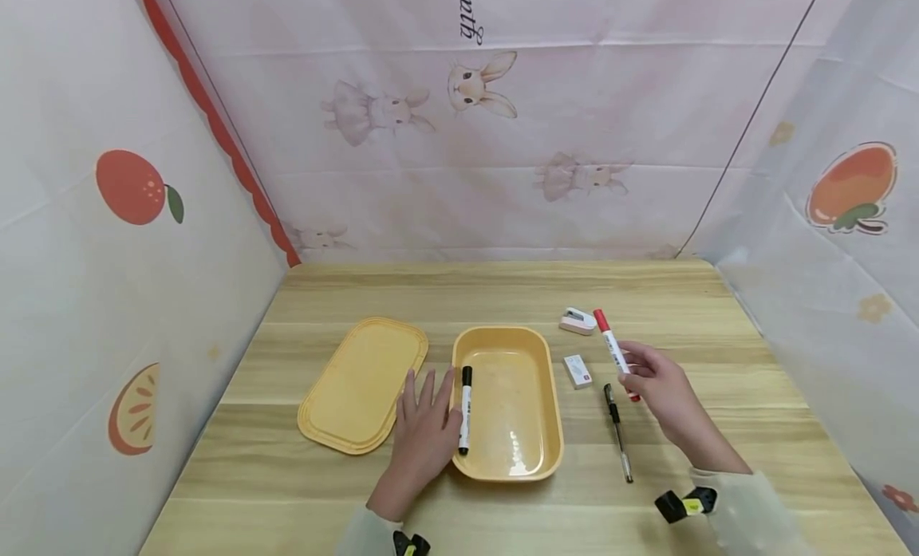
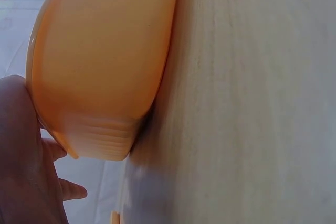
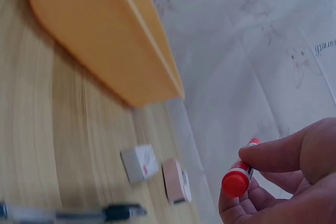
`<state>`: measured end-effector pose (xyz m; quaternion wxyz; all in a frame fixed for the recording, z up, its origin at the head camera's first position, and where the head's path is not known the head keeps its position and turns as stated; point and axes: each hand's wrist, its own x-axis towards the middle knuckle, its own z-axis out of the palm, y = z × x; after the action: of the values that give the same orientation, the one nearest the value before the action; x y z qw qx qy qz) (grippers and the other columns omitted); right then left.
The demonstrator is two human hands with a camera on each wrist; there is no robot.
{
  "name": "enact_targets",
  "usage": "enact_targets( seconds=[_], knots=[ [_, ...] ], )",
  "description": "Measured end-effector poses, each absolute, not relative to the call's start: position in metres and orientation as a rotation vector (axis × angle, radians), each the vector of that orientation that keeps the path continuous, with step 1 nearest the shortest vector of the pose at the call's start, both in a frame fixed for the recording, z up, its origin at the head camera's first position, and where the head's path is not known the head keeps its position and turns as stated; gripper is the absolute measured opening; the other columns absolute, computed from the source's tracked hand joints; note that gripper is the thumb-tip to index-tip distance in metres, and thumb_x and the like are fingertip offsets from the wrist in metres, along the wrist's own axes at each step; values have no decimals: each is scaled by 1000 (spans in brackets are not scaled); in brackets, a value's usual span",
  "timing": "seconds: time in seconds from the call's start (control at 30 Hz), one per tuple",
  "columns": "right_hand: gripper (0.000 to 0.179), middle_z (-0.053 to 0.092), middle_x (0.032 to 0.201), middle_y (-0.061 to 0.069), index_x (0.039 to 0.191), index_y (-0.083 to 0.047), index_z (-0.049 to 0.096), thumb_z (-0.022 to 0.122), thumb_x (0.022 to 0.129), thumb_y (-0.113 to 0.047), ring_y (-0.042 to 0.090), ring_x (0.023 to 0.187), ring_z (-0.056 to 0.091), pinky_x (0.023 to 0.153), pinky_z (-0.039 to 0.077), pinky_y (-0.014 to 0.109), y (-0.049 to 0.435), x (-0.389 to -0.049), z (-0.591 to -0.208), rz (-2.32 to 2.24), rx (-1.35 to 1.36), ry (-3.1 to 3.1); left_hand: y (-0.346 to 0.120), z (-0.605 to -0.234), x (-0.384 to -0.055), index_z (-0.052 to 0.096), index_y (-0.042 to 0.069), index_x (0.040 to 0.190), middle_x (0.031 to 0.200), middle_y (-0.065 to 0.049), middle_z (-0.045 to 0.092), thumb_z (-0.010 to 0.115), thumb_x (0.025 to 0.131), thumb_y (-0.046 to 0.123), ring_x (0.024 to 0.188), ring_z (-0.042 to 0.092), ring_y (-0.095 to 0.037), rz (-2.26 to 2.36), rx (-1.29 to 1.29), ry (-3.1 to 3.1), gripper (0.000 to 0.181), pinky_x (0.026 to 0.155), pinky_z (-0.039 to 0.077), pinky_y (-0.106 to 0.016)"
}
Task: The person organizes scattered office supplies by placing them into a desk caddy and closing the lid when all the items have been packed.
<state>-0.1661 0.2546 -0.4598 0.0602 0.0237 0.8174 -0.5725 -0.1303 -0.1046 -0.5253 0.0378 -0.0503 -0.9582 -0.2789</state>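
Rt hand (image 1: 664, 388) has a pinch grip on red marker (image 1: 613, 345), thumb vs. fingers, to the right of the yellow bin (image 1: 510, 408); its white barrel has dark print, too small to read. Lt hand (image 1: 428, 428) is at the bin's left rim, fingers extended & spread, grasping nothing. Blk marker (image 1: 465, 412) lies in bin along left side, just beside Lt thumb; print on barrel also illegible. Yellow lid (image 1: 362, 384) is flat on wood table (image 1: 237, 476), left of bin. Right of bin: pink/wht gadget (image 1: 577, 321) at far end, then wht block (image 1: 577, 372) w/ small red mark & faint print, can't read; nearer, clear-barrel pen (image 1: 618, 436) w/ blk cap, its cap end pointing far. Far backdrop (image 1: 431, 205) has bunny prints & sideways script, "rmth" legible, start cut off at top of head view. Each wrist has a blk clip w/ yellow tag, text too tiny.
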Motion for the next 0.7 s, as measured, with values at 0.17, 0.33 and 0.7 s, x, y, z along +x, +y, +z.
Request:
enact_targets(
  seconds=[0.17,0.33,0.7],
  knots=[
    [55,51,135,27,150,-2,43,56,97,3,21,107,58,80,57,31,229,-165,-454,-1792,46,2406,-104,-525,-130,27,31,161,166,-14,26,43,105,38,156,-6,-36,-857,-155,-2939,58,120,9,-65],
    [56,50,135,27,150,0,44,57,95,5,20,108,58,80,56,26,208,-165,-452,-1922,20,2267,-105,-527,-131,29,29,160,166,-14,27,43,105,37,156,-6,-37,-845,-162,-2929,58,120,9,-66],
    [55,54,127,19,147,1,46,55,93,9,15,104,56,80,52,20,159,-164,-460,-2164,182,2090,-106,-529,-131,30,30,160,165,-14,28,44,105,37,156,-3,-39,-817,-163,-2923,58,119,10,-67]
  ],
)
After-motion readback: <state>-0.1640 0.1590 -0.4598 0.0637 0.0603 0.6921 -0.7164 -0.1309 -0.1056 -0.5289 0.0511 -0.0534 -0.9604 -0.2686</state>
